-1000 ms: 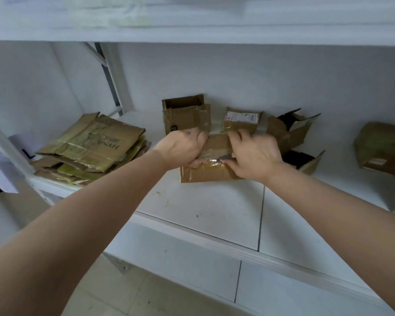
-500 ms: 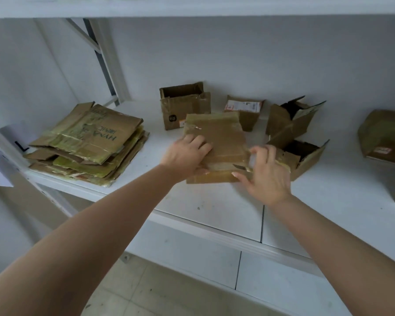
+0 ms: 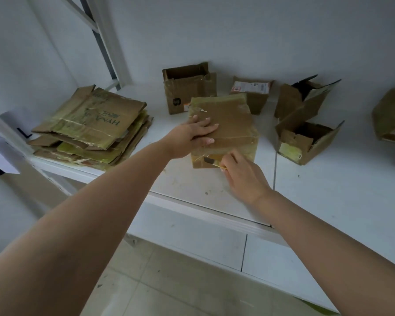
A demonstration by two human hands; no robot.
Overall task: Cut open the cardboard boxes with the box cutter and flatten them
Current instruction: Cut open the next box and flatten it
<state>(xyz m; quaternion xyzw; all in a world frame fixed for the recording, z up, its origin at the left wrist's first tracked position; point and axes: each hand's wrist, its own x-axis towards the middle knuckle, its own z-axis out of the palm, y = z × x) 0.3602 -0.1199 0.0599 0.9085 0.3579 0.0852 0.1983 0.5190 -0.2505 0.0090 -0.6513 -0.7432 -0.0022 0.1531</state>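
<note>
A: What has changed at the fingers (image 3: 211,127)?

B: Half a second ago the left hand (image 3: 189,139) curled round the carton; now it lies straight and flat on the flattened box (image 3: 229,124), mid-frame on the shelf (image 3: 328,185). The right hand (image 3: 242,172) has let go of the edge and pinches the box cutter (image 3: 211,161), blade at the taped near flap.

A: Meaning?

B: Probably one last tape cut, then onto the flattened stack (image 3: 94,126) at left.
</note>
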